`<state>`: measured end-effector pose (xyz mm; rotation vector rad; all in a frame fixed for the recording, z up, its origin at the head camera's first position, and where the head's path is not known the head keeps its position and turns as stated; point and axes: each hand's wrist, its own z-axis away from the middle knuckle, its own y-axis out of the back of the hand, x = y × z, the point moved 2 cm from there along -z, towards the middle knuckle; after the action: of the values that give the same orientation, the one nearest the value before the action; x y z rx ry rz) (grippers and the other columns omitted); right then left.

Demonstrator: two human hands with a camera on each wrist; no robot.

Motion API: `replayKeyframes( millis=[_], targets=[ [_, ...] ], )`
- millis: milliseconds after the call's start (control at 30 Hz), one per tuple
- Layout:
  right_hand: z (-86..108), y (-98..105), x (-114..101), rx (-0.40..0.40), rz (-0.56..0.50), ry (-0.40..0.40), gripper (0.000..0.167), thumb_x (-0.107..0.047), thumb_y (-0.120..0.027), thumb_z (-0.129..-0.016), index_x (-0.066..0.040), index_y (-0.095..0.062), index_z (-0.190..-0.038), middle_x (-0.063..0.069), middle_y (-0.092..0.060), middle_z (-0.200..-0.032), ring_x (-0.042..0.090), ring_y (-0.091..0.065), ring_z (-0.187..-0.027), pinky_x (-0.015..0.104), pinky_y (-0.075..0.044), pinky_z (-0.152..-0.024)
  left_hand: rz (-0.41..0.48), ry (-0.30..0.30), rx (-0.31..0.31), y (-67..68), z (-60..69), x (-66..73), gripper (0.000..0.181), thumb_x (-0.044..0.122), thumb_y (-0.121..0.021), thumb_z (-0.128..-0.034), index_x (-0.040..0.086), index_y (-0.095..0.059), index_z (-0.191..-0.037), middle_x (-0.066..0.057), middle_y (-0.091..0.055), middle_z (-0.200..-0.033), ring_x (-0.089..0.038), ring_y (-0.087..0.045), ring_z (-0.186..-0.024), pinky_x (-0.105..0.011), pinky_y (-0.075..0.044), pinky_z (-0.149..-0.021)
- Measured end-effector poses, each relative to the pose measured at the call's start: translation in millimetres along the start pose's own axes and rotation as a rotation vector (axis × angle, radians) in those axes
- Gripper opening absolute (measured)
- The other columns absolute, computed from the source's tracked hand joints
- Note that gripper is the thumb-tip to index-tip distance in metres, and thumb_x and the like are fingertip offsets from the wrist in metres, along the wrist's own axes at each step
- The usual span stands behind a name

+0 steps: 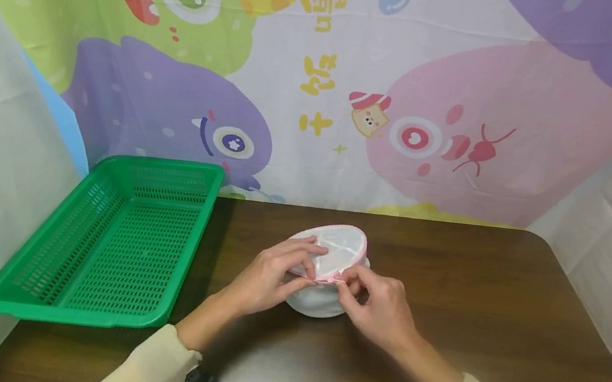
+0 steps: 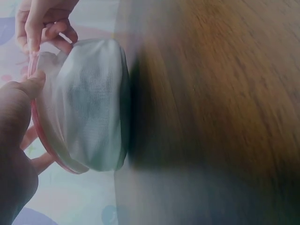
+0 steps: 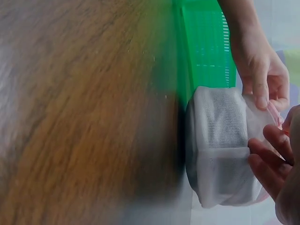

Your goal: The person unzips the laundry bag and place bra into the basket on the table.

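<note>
A round white mesh laundry bag [image 1: 318, 304] with a pink zipped rim stands on the brown table, its flat top tilted. My left hand [image 1: 273, 274] pinches the near edge of the rim between thumb and fingers, with other fingers spread over the mesh top. Close beside it, my right hand [image 1: 384, 307] pinches the same pink edge near the zip. In the left wrist view, the pink zip edge [image 2: 43, 136] curves round the top of the bag. Within the right wrist view, the mesh side [image 3: 220, 122] looks full and rounded; what my right fingertips grip is partly hidden.
A green plastic basket [image 1: 74, 317] with slotted walls stands at the table's left. Behind the brown table [image 1: 477, 303] hangs a cloth [image 1: 309, 171] printed with cartoon monsters. Pale walls flank both sides.
</note>
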<state>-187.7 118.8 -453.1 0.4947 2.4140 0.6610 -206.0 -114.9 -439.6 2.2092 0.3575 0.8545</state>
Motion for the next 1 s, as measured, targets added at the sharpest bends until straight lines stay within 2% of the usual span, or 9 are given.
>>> replayKeyframes(
  millis=[233, 700, 867, 1000],
  targets=[
    [-1.0, 2.1, 0.6, 0.0, -0.002, -0.006, 0.018, 0.004, -0.082, -0.087, -0.01, -0.072, -0.091, -0.007, -0.07, -0.068, -0.003, -0.06, -0.063, 0.026, -0.056, -0.058, 0.006, 0.031, -0.017, 1.6, 0.8, -0.6, 0.019, 0.007, -0.09, -0.0944, 0.012, -0.072, -0.096, -0.01, -0.08, -0.143, -0.036, -0.066, -0.151, -0.052, -0.056, -0.123],
    [-1.9, 4.8, 0.6, -0.008, -0.023, -0.045, 0.018, 0.003, -0.084, -0.087, -0.01, -0.072, -0.091, -0.005, -0.075, -0.071, -0.001, -0.067, -0.066, 0.025, -0.06, -0.061, -0.008, 0.008, 0.034, 5.6, 5.0, -5.6, 0.023, 0.006, -0.094, -0.0899, 0.01, -0.072, -0.097, -0.014, -0.079, -0.142, -0.043, -0.068, -0.148, -0.055, -0.056, -0.122],
    [-4.3, 8.9, 1.8, 0.029, -0.022, -0.086, 0.018, 0.003, -0.085, -0.087, -0.01, -0.072, -0.092, -0.003, -0.075, -0.074, 0.001, -0.066, -0.066, 0.021, -0.059, -0.061, 0.004, 0.047, 0.02, 5.8, 5.5, -7.6, 0.02, 0.009, -0.092, -0.0929, 0.01, -0.073, -0.097, -0.014, -0.079, -0.143, -0.043, -0.066, -0.149, -0.054, -0.058, -0.119],
    [-6.2, 12.8, 1.3, 0.094, -0.023, -0.142, 0.017, 0.004, -0.083, -0.087, -0.007, -0.074, -0.097, 0.001, -0.072, -0.081, 0.006, -0.065, -0.067, 0.018, -0.057, -0.06, 0.012, 0.076, 0.047, 6.4, 6.3, -10.0, 0.009, 0.011, -0.083, -0.1013, 0.009, -0.075, -0.1, -0.014, -0.08, -0.142, -0.043, -0.068, -0.148, -0.055, -0.058, -0.118]
  ],
)
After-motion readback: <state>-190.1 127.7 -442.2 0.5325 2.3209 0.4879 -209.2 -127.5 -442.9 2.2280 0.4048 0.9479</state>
